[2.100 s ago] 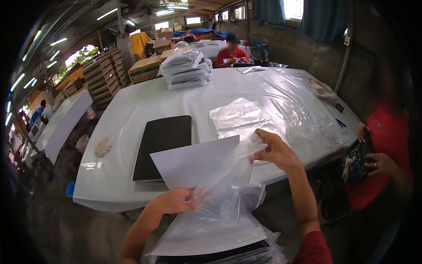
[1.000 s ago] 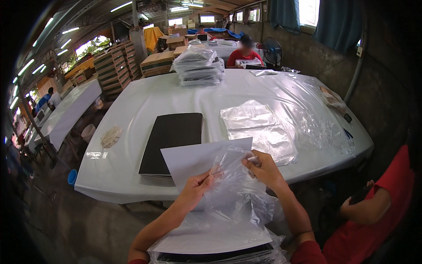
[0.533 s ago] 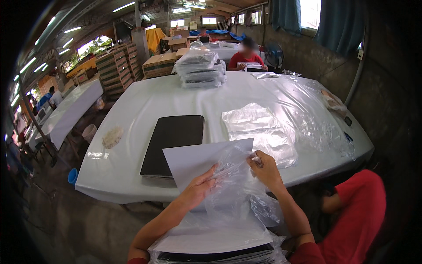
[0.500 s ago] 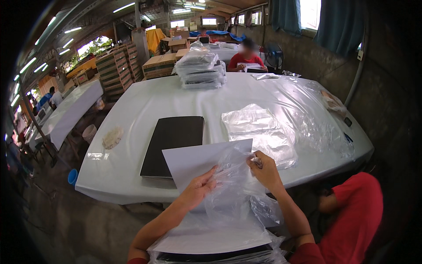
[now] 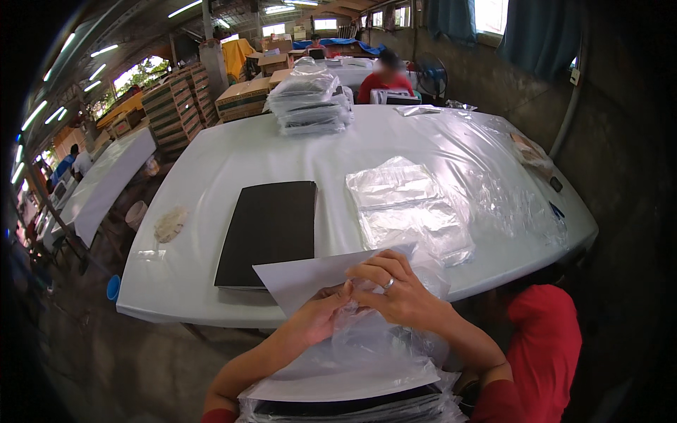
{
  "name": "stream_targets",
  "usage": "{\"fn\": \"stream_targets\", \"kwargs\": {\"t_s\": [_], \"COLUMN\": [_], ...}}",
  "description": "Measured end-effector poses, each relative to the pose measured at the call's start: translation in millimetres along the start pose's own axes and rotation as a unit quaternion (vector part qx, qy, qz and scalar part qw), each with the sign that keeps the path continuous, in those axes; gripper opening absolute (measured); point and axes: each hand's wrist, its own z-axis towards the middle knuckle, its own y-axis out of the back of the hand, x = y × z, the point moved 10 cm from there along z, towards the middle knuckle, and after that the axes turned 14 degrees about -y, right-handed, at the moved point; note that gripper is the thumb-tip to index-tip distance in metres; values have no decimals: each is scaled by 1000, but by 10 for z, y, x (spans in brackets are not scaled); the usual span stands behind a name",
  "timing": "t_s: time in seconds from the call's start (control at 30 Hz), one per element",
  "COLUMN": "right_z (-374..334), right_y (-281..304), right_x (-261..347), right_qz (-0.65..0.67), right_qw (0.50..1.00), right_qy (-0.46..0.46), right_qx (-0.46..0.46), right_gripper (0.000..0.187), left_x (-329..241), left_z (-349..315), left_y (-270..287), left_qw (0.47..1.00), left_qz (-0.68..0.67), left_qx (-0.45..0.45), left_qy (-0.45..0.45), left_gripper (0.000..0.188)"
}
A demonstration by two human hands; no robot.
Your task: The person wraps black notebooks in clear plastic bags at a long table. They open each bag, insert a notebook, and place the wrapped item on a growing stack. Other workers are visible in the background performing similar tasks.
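A clear plastic bag hangs crumpled between my hands, in front of a tilted white sheet. My left hand is closed at the bag's edge, its thumb up and its fingertips partly behind the plastic. My right hand, a ring on one finger, pinches the bag close beside the left fingertips. Below them, nearest me, lies a stack of plastic-wrapped flat goods, with white and black layers showing. Beyond my left hand a thick black stack of sheets lies on the table.
Flat clear bags lie on the white-covered table, with loose film to their right. Wrapped packs are piled at the far edge. A person in red is close at my right; another sits across the table.
My right hand has moved left across the bag to meet my left hand. The bag has bunched between them, and the white sheet's top has dipped lower.
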Motion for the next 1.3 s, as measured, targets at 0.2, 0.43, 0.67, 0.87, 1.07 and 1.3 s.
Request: {"fn": "stream_targets", "kwargs": {"t_s": [0.2,0.43,0.67,0.87,1.07,1.3], "right_z": [-10,2,159,-42,-582,-839], "right_y": [-126,88,-203,-459,-880,-1635], "right_x": [118,-705,-445,-582,-896,-488], "right_qz": [2,421,305,461,557,407], "right_qw": [992,864,915,739,667,753], "right_qy": [91,-268,-259,-285,-310,-250], "right_qx": [82,72,60,399,386,452], "right_gripper": [21,11,15,25,18,19], "left_x": [71,67,-97,-476,-784,-872], "left_z": [53,65,-62,-236,-383,-174], "left_y": [136,658,-195,-173,111,476], "left_qw": [999,746,662,921,923,916], "left_qz": [27,654,725,334,-249,-279], "left_qx": [23,126,181,198,245,140], "left_qy": [32,-4,-55,-37,-158,-251], "left_gripper": [32,46,64,63,53,56]}}
